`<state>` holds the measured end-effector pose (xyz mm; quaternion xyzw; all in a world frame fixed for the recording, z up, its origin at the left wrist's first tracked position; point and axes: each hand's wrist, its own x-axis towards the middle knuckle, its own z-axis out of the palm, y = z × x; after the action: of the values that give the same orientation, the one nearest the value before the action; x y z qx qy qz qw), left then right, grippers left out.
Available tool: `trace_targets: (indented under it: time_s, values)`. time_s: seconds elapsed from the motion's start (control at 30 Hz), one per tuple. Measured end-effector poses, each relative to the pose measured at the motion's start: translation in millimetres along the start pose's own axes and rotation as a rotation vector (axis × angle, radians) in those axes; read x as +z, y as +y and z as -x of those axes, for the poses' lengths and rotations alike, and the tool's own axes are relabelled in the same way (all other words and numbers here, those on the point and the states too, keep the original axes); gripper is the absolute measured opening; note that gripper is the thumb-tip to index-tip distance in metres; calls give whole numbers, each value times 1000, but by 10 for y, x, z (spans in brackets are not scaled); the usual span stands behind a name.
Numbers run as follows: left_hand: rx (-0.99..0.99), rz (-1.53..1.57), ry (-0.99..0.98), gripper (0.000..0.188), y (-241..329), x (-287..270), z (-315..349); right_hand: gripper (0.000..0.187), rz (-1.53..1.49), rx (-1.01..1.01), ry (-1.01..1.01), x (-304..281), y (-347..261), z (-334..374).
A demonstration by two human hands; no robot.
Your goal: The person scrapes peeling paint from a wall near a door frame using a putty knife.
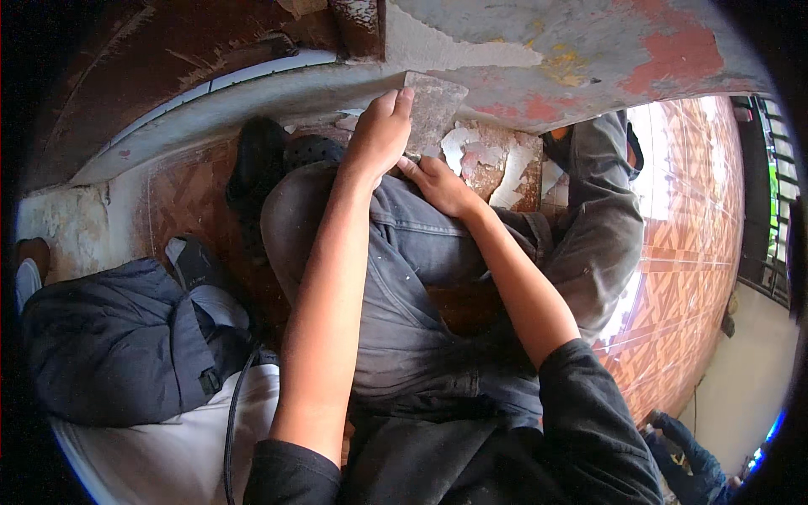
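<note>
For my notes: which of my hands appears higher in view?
Your left hand, at the grey plate; your right hand is lower, over your grey trousers.

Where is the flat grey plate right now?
In the head view, the flat grey plate sits upper centre, held at its left edge by the left hand, just above the right hand, with the patchy wall beyond.

The wall (522, 71) stands behind the flat plate (436, 103); right of the plate lie paint flakes (512, 175), farther right tiled floor (686, 210); left, a clog (313, 151).
</note>
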<state>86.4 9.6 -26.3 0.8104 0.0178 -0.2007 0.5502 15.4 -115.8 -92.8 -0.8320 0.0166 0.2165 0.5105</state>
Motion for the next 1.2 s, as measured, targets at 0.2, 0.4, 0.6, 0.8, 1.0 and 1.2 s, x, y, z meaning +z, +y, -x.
trace_targets:
  time_s: [0.2, 0.4, 0.6, 0.8, 1.0, 1.2]
  values:
    - [93, 34, 45, 43, -100, 49, -38, 66, -60, 24, 18, 15, 17, 25]
    - [119, 63, 70, 42, -205, 88, -104, 64, -97, -1, 39, -8, -51, 87]
    - [-14, 218, 6, 42, -44, 168, -51, 59, -186, -40, 189, 41, 268, -27]
    - [260, 64, 179, 42, -360, 198, -193, 58, -153, -9, 178, 83, 183, -4]
    - [132, 13, 126, 42, -156, 173, -85, 58, -195, -2, 114, -29, -5, 82]
    - [187, -118, 204, 41, -169, 164, -89, 56, -214, -97, 24, -4, 29, 25]
